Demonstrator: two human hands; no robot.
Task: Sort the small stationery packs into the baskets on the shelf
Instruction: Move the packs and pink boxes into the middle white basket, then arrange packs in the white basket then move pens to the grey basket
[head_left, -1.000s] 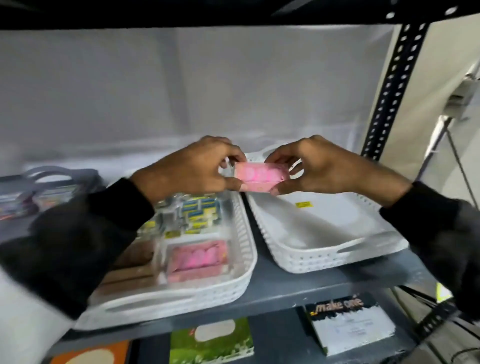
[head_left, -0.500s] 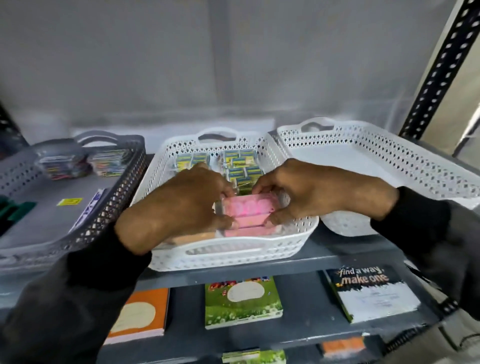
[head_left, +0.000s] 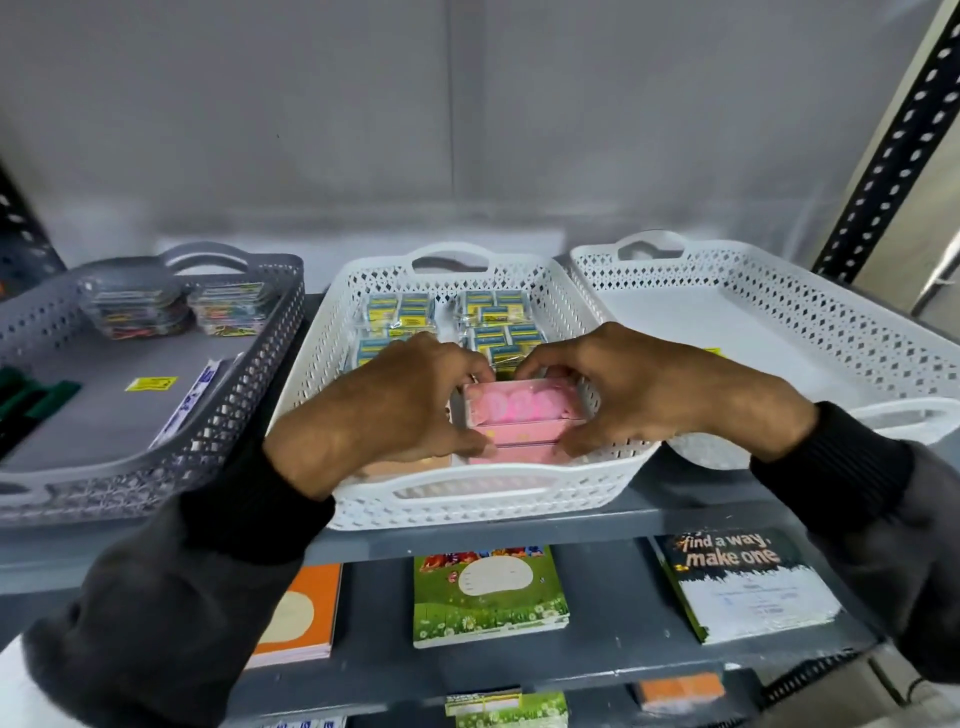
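Observation:
A pink pack (head_left: 511, 405) lies on top of other pink packs (head_left: 514, 451) at the front of the middle white basket (head_left: 322, 374). My left hand (head_left: 384, 415) grips its left end and my right hand (head_left: 644, 395) grips its right end. Behind my hands, several blue-and-yellow packs (head_left: 483, 317) fill the back of the same basket. A tan pack (head_left: 410, 465) shows under my left hand, mostly hidden.
A grey basket (head_left: 228, 395) on the left holds stacks of colourful packs (head_left: 176, 309). A white basket (head_left: 810, 332) on the right holds only a yellow sticker. Notebooks (head_left: 488, 595) lie on the shelf below. A perforated black upright (head_left: 893, 140) stands at the right.
Both hands carried the pink pack from over the right basket down into the middle basket, onto the other pink packs. The view tilted down and left.

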